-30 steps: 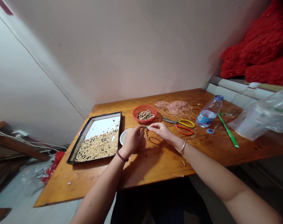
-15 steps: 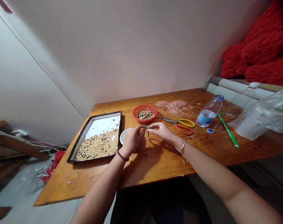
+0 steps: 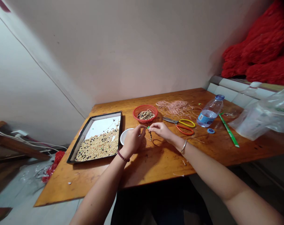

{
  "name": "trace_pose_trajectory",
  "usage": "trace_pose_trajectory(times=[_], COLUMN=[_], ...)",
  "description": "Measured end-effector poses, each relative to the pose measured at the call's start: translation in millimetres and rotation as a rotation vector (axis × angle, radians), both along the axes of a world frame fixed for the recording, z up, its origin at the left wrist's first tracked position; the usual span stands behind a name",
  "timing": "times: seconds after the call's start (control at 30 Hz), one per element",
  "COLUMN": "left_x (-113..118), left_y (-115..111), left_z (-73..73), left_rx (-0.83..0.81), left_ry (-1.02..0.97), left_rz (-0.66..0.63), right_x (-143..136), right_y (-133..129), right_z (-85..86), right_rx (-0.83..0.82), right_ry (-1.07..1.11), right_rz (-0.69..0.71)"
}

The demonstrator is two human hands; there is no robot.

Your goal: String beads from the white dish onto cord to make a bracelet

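Note:
My left hand (image 3: 133, 138), with a dark red bead bracelet at its wrist, is closed in a pinch beside a small green bead (image 3: 148, 127). Fingertips of my right hand (image 3: 162, 130) pinch at the same bead from the other side. From between the hands hangs a short strand of black and tan beads (image 3: 151, 136), just above the table. The thin cord itself is hard to make out. Partly hidden behind my left hand is a white bowl (image 3: 124, 137).
Left of the hands lies a black-edged tray (image 3: 121, 125) with many loose beads (image 3: 97, 145). Behind them stands a red basket (image 3: 134, 116) of beaded strands. Pink cord (image 3: 176, 107), scissors (image 3: 186, 122), a water bottle (image 3: 208, 113), a blue cap (image 3: 211, 131) and a green strip (image 3: 229, 130) lie rightward.
The hanging beaded strand has swung slightly to the right and its lower end tilts. My fingers have shifted a little around the green bead; both hands stay in nearly the same place.

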State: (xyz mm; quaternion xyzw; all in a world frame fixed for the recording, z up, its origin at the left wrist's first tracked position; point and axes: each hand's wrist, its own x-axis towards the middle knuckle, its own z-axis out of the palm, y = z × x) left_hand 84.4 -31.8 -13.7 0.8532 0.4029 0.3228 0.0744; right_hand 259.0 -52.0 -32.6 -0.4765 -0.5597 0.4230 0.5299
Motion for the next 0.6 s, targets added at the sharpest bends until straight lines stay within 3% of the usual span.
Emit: trace_pose_trajectory(times=[0.13, 0.37, 0.6], left_x=[0.0, 0.3, -0.1], left_y=[0.7, 1.0, -0.3], left_z=[-0.6, -0.5, 1.7], left_rx=[-0.018, -0.072, -0.079], left_ry=[-0.039, -0.076, -0.075], left_rz=[-0.019, -0.061, -0.075], right_x=[0.4, 1.3, 3.1], right_y=[-1.0, 8.1, 4.6], right_z=[1.3, -12.2, -12.9], right_rx=[0.005, 0.100, 0.067], right_ry=[0.004, 0.036, -0.141], right_rz=[0.003, -0.028, -0.007])
